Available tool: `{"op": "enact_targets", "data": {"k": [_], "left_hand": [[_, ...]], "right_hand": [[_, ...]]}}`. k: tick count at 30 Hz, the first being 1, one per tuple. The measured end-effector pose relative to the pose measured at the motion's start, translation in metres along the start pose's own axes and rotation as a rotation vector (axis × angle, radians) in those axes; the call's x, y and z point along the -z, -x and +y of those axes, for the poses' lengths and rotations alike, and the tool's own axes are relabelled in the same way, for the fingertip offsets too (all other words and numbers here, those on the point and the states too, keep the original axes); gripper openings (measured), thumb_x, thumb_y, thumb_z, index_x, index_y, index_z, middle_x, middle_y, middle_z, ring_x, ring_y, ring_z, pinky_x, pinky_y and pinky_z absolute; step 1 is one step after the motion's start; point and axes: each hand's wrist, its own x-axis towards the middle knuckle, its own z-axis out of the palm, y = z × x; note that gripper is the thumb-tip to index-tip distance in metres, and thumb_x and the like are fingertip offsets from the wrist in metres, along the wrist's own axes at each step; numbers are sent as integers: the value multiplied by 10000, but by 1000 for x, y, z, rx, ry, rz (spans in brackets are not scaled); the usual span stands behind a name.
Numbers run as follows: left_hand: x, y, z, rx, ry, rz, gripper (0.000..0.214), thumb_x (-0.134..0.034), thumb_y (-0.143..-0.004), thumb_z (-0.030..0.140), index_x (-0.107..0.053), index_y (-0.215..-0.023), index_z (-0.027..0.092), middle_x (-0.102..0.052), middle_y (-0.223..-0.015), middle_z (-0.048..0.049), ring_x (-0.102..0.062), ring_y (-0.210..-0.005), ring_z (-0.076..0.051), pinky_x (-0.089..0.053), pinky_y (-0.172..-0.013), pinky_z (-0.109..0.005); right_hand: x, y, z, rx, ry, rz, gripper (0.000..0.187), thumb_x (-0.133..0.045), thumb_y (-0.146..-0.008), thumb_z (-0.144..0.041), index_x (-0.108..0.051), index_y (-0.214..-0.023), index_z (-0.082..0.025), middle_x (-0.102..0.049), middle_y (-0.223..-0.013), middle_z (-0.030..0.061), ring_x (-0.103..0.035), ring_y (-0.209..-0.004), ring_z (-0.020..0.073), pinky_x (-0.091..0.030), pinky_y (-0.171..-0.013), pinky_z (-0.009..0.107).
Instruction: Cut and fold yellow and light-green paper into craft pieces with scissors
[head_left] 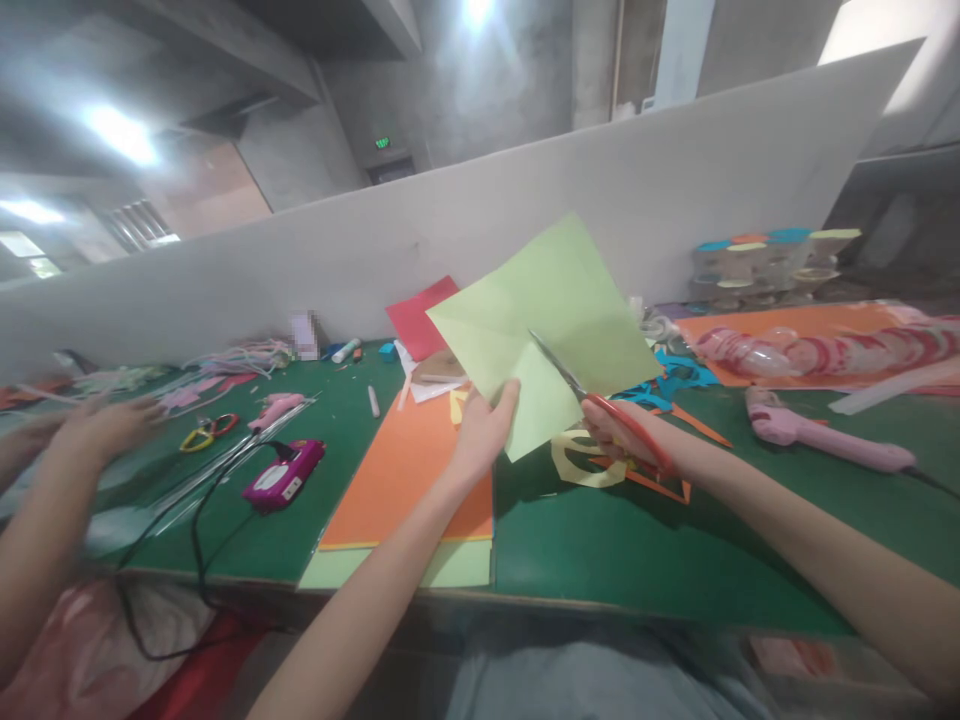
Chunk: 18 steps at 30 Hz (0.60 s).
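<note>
My left hand (484, 428) pinches the lower edge of a light green paper sheet (551, 320) and holds it up over the green table (600, 545). My right hand (619, 435) grips red-handled scissors (592, 400). Their blades reach up and left into the sheet, along a cut in its lower part. Both hands are closed. Below the sheet lie an orange paper sheet (409, 470) and pale yellow paper cut-offs (581, 465).
Another person's arm (52, 500) reaches over the table at the left. Near it lie a magenta glue gun (285, 478) with a black cable and yellow-red scissors (204, 432). A pink glue gun (821, 432) lies at the right. A white partition (675, 190) stands behind.
</note>
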Motion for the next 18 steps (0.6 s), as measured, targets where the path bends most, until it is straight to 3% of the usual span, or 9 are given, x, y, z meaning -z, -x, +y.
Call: {"op": "enact_targets", "data": {"k": [10, 18], "left_hand": [[-1, 3, 1, 28, 41, -35, 373, -599, -908, 390, -677, -1199, 171, -695, -1279, -99, -631, -1224, -233, -467, -1061, -331], [0, 3, 3, 29, 46, -59, 384, -594, -912, 387, -675, -1211, 159, -688, -1291, -105, -625, -1234, -231, -467, -1062, -322]], "right_hand": [[-1, -1, -2, 46, 51, -3, 532, -470, -887, -714, -387, -713, -218, -323, -606, -29, -282, -505, 114, -258, -487, 295], [-1, -3, -1, -16, 18, 44, 554, -516, -822, -753, -371, -725, -227, -294, -594, -40, -259, -489, 105, -223, -452, 275]]}}
